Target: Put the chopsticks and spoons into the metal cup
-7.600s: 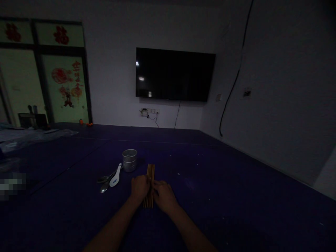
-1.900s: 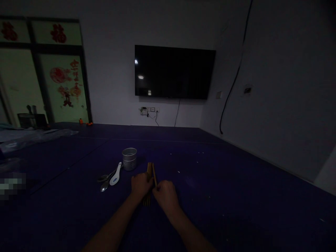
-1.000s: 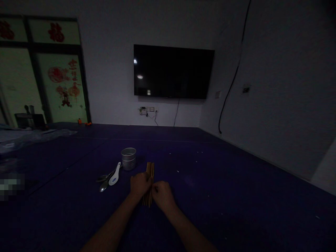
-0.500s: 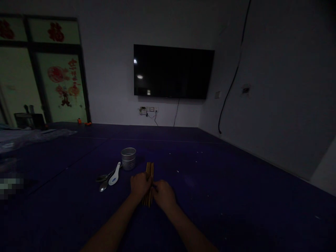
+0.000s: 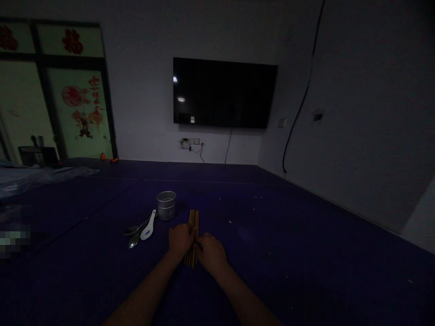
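Between the left hand (image 5: 181, 240) and the right hand (image 5: 211, 251) lies a bundle of wooden sticks (image 5: 193, 218), side by side and pointing away from the person. The left hand is wrapped over the middle of the bundle, probably to stop the sticks rolling apart, so both ends show past it. The right hand is drawn in narrow, fingers curled against the bundle's right edge, perhaps as a wall for the outermost stick (whether it pinches one, the dim light does not tell). Beyond and slightly left of the left hand stands a metal cup (image 5: 166, 209), upright with its mouth up. Left of that hand a white spoon (image 5: 147, 232) lies bowl toward the person, beside metal spoons (image 5: 134, 241) whose handles run partly behind it; resting there, they leave the bundle room. All sit on a purple desk (image 5: 288, 217), flecked with pale specks right of the hands.
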Demonstrator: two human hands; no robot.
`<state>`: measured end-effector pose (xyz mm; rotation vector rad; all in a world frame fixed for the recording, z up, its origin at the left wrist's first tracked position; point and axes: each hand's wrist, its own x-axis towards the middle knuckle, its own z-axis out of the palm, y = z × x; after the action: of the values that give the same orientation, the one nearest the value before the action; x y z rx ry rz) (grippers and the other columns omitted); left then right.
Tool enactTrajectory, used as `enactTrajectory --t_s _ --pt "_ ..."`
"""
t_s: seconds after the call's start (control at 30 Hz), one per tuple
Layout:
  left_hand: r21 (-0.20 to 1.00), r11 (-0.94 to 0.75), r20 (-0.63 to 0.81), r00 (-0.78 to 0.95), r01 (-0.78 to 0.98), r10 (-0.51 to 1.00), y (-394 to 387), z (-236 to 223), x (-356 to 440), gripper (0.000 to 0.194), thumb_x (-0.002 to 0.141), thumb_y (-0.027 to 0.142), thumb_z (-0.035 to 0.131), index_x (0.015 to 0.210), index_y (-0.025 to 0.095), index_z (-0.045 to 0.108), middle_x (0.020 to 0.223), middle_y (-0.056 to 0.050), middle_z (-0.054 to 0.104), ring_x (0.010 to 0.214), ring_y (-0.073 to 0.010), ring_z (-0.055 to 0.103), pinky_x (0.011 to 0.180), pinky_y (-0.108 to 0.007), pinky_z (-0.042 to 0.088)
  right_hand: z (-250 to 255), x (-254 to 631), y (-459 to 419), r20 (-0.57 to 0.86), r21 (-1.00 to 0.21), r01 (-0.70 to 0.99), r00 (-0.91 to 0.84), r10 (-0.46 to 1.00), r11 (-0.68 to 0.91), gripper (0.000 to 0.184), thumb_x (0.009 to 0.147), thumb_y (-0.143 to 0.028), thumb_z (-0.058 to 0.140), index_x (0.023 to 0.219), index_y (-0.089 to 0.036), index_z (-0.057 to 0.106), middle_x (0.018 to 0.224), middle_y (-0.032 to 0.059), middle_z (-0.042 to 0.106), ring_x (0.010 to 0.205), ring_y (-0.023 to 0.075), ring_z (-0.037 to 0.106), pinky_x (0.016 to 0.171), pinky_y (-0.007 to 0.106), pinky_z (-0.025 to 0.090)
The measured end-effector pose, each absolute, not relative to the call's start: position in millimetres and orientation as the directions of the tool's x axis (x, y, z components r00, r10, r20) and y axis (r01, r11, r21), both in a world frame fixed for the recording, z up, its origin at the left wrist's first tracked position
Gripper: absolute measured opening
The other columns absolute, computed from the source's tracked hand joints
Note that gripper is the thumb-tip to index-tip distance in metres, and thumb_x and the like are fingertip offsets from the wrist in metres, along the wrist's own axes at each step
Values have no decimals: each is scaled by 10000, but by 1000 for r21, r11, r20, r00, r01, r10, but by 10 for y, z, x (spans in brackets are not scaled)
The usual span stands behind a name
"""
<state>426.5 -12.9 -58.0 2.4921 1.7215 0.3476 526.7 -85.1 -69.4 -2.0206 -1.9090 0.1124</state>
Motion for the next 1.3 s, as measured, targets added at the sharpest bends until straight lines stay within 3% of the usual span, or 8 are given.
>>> enactTrajectory --t_s 0.5,0.7,0.87,1.3 --pt "190 -329 118 311 925 943 -172 -542 4283 351 924 359 362 1001 191 660 1036 -114 707 1008 -246 643 833 -351 427 -669 5256 -820 171 -250 967 86 982 -41 328 911 -246 420 1149 -227 646 1005 109 669 930 218 641 768 299 442" --pt "204 -338 112 321 919 940 -166 -537 4267 332 920 371 379 1006 199 650 1044 -101 708 995 -238 646 806 -334 426 -689 5279 -811 183 -274 961 95 979 -42 395 917 -264 418 1292 -259 542 997 96 672 918 212 644 749 289 445" --pt "204 -347 120 329 915 937 -156 -548 4255 317 913 381 396 989 202 646 1049 -99 705 1001 -236 644 799 -325 425 -696 5290 -807 160 -266 962 104 982 -58 336 909 -244 423 1169 -239 636 989 103 670 915 210 646 750 282 447" --pt "192 -367 120 350 910 929 -150 -570 4256 335 910 369 378 1003 204 654 1058 -105 703 1004 -229 642 807 -319 431 -694 5283 -826 169 -269 962 89 982 -41 401 913 -253 408 1285 -236 556 1018 107 673 940 219 642 767 291 444"
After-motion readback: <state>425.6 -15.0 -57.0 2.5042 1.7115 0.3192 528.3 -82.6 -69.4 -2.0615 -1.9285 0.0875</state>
